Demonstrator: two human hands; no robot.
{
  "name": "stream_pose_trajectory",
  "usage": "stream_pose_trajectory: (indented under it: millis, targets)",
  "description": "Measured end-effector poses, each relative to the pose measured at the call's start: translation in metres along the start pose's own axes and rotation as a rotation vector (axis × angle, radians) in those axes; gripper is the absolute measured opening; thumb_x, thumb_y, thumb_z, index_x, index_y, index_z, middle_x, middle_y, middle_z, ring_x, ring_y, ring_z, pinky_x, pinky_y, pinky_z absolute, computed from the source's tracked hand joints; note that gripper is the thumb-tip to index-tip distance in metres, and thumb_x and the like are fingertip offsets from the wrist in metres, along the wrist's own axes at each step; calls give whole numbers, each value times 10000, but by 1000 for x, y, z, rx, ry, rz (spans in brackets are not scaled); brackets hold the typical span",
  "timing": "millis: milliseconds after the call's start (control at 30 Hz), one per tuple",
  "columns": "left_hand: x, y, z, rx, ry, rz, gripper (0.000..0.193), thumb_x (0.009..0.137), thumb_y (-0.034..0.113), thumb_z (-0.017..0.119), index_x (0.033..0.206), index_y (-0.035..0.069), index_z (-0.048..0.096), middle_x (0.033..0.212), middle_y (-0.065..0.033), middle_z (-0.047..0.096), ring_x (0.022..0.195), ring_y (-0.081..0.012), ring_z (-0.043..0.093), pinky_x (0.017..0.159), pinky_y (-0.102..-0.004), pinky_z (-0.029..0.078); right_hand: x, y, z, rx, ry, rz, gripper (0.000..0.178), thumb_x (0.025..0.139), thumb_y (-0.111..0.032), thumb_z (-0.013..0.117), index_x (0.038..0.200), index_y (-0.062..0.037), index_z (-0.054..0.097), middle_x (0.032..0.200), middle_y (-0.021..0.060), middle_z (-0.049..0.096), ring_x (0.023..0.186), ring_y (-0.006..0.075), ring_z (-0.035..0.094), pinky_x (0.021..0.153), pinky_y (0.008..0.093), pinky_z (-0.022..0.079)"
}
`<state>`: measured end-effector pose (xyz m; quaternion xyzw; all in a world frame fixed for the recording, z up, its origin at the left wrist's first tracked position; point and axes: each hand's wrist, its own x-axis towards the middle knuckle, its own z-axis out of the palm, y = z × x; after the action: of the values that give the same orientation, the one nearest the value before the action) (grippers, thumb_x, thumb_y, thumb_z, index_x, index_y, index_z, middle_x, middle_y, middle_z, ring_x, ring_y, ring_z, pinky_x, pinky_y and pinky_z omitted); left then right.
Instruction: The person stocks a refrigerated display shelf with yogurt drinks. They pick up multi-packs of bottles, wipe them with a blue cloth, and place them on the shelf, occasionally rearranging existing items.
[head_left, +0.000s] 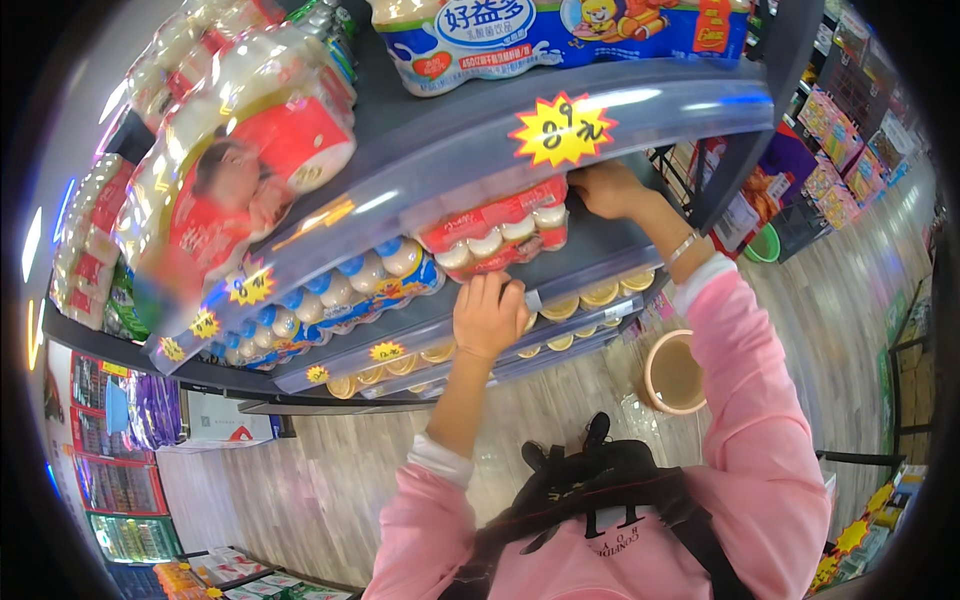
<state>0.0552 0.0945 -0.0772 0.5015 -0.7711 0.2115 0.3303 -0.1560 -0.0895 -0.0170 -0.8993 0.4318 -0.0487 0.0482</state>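
Observation:
A red shrink-wrapped pack of small white-capped bottles (495,230) lies on the middle shelf. At its lower front edge, over the shelf's clear front rail, my left hand (490,318) is closed with fingers curled. What lies under those fingertips is hidden. My right hand (608,190) reaches into the shelf by the pack's right end, just under the upper shelf's rail. Its fingers are bent and shaded, so their grip does not show. Left of the red pack stand blue-wrapped packs of white bottles (345,285), some with blue caps.
The upper shelf's clear rail (420,170) with a yellow starburst tag (563,130) overhangs my hands. Large red-labelled bottle packs (250,150) stand on that shelf. Gold-lidded containers (600,293) line the shelf below. A round bin (675,372) stands on the wood-look floor (350,470).

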Motion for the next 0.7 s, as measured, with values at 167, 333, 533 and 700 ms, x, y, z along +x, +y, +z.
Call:
stream_pose_trajectory:
  millis: [167,333,533,700]
  targets:
    - [-2,-4,-24,-220,71,-78,162,807,79,594,961,50,552,966,-112,596,857,-314,556,764,-411,429,-79,-36,-19,-82,-30,98,300,793,-192,517,1019,-204,715,1118,117,612,1007,311,610,870,408,472]
    - [-39,-26,-42,-70,78,-244,199,834,108,585,1019,38,556,1030,-132,584,950,-325,538,837,-423,396,-107,-80,1,-145,349,16,178,740,-218,579,825,-141,715,771,68,596,768,261,606,676,415,461]
    - [-52,-36,-39,-28,49,-231,221,843,122,583,1046,40,559,1056,-130,577,964,-323,531,831,-430,387,-62,-202,39,108,404,-128,185,760,-250,592,839,-135,715,821,85,586,805,277,604,711,435,464]
    - [-55,-40,-42,-34,60,-201,159,848,101,579,1003,70,594,1009,-83,602,915,-281,552,794,-398,401,-86,-168,41,227,424,-31,219,772,-222,611,950,-131,699,924,109,589,857,288,604,730,413,477]
